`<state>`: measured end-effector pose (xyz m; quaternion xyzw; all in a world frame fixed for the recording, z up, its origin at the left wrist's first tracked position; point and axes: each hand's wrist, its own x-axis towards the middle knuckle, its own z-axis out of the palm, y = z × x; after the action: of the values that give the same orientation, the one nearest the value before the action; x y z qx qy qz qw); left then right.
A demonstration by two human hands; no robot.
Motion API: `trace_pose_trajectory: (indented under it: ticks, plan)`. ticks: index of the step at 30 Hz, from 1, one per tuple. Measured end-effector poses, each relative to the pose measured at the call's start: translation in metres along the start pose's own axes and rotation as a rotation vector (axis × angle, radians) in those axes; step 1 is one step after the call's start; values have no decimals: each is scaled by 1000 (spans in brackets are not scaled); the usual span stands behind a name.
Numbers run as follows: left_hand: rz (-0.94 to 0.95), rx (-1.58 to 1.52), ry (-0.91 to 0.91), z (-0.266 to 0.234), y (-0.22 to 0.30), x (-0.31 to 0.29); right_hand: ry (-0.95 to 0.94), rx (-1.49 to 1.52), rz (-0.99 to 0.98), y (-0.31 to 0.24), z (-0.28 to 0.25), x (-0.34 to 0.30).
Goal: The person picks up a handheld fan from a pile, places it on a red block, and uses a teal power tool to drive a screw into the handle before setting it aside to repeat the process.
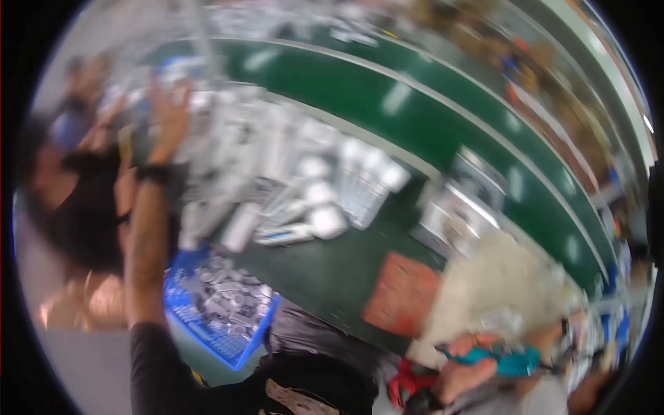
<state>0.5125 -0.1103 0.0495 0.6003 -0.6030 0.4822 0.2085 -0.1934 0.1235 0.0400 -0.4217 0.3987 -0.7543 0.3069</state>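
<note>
My left arm is stretched far forward on the left. The left hand (168, 117) is blurred; its fingers look apart at the left edge of a mass of white plastic parts (245, 131), and I make out nothing in it. At the lower right, my right hand (458, 377), with a dark band at the wrist, is closed round a teal hand tool (513, 361) with a dark tip. The tool's kind is too smeared to tell. A red thing (407, 384) shows beside that wrist.
A blue basket (257, 339) of small grey-white parts stands at the table's near left. On the green table (311, 273) lie an orange-red mat (401, 294), beige sheeting (491, 283) and a white and silver box (456, 218). A person (86, 200) sits left; another forearm (550, 337) appears right.
</note>
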Motion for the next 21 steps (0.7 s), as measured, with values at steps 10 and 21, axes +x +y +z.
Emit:
trace_pose_trajectory:
  ticks: [10, 21]
  plan:
    - [484, -1721, -194, -267, 505, 102, -2, -269, 39, -36, -43, 6]
    - [576, -1593, -749, -275, 696, 36, 98, -349, 118, -45, -74, -7]
